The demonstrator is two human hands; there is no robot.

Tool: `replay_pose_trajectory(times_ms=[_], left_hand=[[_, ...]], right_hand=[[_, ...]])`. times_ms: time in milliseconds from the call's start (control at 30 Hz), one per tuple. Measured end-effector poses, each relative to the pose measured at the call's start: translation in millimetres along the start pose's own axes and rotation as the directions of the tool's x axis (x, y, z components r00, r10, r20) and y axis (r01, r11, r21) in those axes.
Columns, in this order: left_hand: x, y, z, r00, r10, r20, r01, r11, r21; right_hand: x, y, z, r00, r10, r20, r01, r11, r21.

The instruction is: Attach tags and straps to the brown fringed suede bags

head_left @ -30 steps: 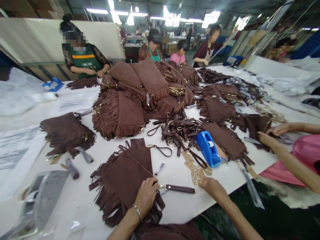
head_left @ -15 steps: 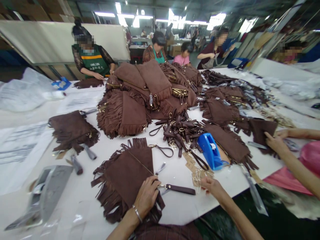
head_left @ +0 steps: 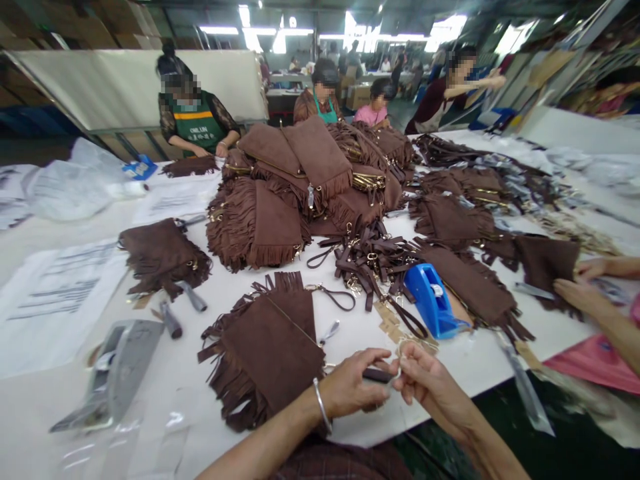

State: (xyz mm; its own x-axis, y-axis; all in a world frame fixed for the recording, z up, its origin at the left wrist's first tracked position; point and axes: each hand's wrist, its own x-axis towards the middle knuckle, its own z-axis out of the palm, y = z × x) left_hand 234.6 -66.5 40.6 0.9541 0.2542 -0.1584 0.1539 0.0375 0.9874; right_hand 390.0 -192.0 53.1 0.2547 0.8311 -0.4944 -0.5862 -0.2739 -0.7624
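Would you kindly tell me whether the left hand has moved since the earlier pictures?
Yes, the left hand has shifted rightward relative to the fringed brown bag, towards the right hand.

R fingers [head_left: 413, 360] pinch wht string [head_left: 399, 375], L fingers [head_left: 376, 355] adj., bag [head_left: 273, 347] nr

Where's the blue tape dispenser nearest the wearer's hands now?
Head view, right of centre: the dispenser sits beyond the right hand, between the strap pile and a brown bag.

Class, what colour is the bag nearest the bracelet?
The bag is dark brown, clearest in the head view.
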Motion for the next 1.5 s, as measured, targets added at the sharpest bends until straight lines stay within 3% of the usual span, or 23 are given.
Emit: replay_pose_trajectory(times_ms=[100, 300, 533, 800, 933, 1000, 1067, 1200, 1300, 1400, 1500], left_hand=[[-4.6, -8.3, 5.1, 0.989, -0.122, 0.079, 0.136, 0.969, -0.207], [-18.7, -34.2, 0.9, 0.988, -0.11, 0.107, 0.141, 0.924, -0.356], [-27.1, -46.1, -0.9, 0.959, -0.27, 0.084, 0.273, 0.804, -0.528], [-27.9, -48.7, -2.0, 0.938, -0.345, 0.025, 0.316, 0.826, -0.468], [-26.1, -50.5, -1.7, 0.936, -0.346, -0.062, 0.282, 0.845, -0.453], [-24.9, -52.9, -1.3, 0.938, -0.328, -0.108, 0.25, 0.861, -0.444], [-23.8, -55.3, -0.9, 0.938, -0.312, -0.152, 0.234, 0.892, -0.386], [-23.1, -59.6, -0.6, 0.916, -0.29, -0.278, 0.243, 0.951, -0.189], [-24.1, -64.9, -1.2, 0.906, -0.283, -0.316, 0.276, 0.959, -0.067], [-26.6, -72.3, -2.8, 0.902, -0.301, -0.309, 0.314, 0.949, -0.007], [-31.8, -79.0, -3.4, 0.901, -0.328, -0.285, 0.349, 0.937, 0.027]], right_hand=[[1.4, 3.6, 6.4, 1.0, 0.002, 0.001, -0.002, 0.997, 0.083], [8.0, 10.1, 5.2, 0.998, 0.028, -0.063, -0.015, 0.98, 0.198], [13.8, 12.8, 2.0, 0.987, 0.049, -0.152, -0.008, 0.967, 0.256], [20.4, 15.2, -0.3, 0.986, 0.04, -0.164, -0.002, 0.974, 0.225], [26.6, 27.6, -7.7, 0.986, 0.033, -0.164, -0.055, 0.99, -0.13], [30.8, 38.7, -11.6, 0.982, 0.103, -0.159, -0.156, 0.919, -0.363], [33.9, 50.7, -12.9, 0.976, 0.185, -0.118, -0.22, 0.843, -0.492], [31.9, 67.9, -5.7, 0.96, 0.279, 0.019, -0.236, 0.846, -0.478], [25.4, 71.1, 1.1, 0.953, 0.301, 0.033, -0.265, 0.883, -0.388], [18.5, 67.0, 1.2, 0.964, 0.263, 0.032, -0.241, 0.922, -0.303], [12.0, 57.9, -2.9, 0.988, 0.153, 0.016, -0.141, 0.941, -0.308]])
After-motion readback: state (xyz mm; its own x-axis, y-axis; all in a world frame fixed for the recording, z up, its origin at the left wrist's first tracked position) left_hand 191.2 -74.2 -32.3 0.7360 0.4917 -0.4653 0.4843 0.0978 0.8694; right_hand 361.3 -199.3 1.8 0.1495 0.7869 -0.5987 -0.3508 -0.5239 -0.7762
